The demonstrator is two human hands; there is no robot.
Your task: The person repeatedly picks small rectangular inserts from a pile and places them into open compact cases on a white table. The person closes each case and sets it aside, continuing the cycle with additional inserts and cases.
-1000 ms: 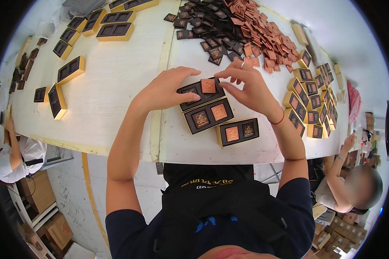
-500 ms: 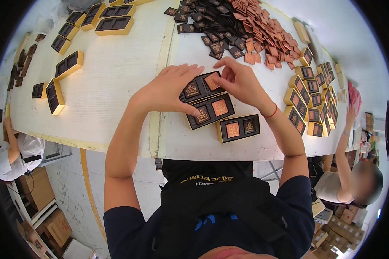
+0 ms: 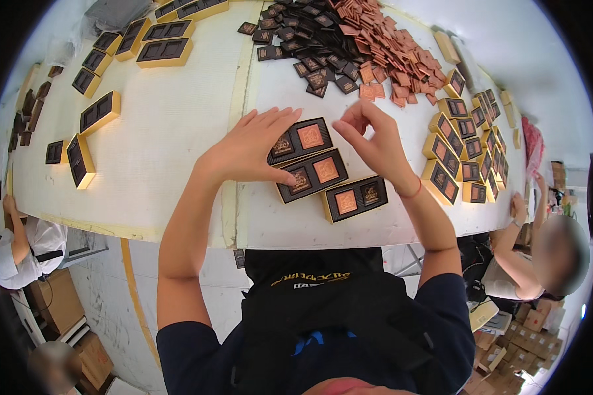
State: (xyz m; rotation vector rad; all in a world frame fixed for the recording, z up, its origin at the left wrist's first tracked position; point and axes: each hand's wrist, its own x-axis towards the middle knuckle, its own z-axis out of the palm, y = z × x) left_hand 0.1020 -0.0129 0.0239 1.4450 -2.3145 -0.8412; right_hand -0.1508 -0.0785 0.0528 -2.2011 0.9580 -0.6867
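Observation:
Three gold-sided boxes with black two-slot trays lie before me, each with one dark square and one copper square. Over the left end of the far box point(image 3: 300, 141) my left hand point(image 3: 247, 148) is spread, fingers stretched and thumb at the dark square point(image 3: 299, 180) of the middle box point(image 3: 312, 176). Part of the far box's dark square point(image 3: 281, 145) is covered by that hand. My right hand point(image 3: 375, 141) hovers just right of the far box, fingers curled, thumb apart, nothing visible in it. The far box's copper square point(image 3: 310, 135) lies in its slot. Nearest me is the third box point(image 3: 355, 199).
Heaps of dark squares point(image 3: 310, 39) and copper squares point(image 3: 402, 59) lie at the far side of the table point(image 3: 171, 145). Filled boxes point(image 3: 468, 145) crowd the right; boxes with vacant slots point(image 3: 99, 112) stand left. People work at right point(image 3: 517, 257) and left point(image 3: 26, 243).
My right hand has drawn away from the far box's copper square, leaving it in the slot. My left hand stays over the boxes. The whole view has shifted slightly.

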